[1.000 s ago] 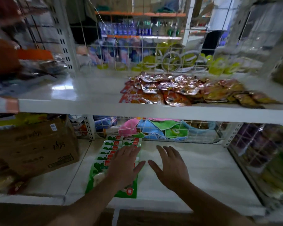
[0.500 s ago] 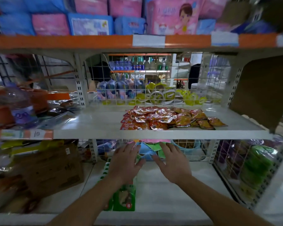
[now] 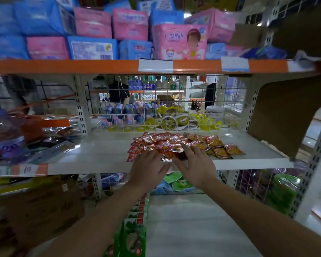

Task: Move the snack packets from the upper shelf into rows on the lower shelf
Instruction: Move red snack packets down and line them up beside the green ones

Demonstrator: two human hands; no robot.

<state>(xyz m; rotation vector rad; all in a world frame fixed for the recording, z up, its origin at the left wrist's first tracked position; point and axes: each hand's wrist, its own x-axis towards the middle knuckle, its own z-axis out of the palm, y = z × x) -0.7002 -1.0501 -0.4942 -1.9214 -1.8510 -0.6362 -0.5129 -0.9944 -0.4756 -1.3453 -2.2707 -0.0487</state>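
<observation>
Both grips are released. The left hand [image 3: 146, 165] lies with straight fingers on the front edge of the heap of snack packets [image 3: 167, 140]. The right hand [image 3: 195, 164] is just beside it, with fingers spread over the same heap. The thumbs almost meet above a shiny silver packet. I cannot see that any packet is lifted.

The red and orange packets lie in a loose heap on the upper shelf [image 3: 100, 156], near its front edge and in front of a wire grid [image 3: 174, 108]. Under the arms is the lower shelf [image 3: 193, 229]. A row of green packets [image 3: 133, 232] runs along it below the left arm, and a cardboard box [image 3: 41, 206] stands to the left of the row. On the top board, pink and blue packs [image 3: 130, 25] are stacked.
</observation>
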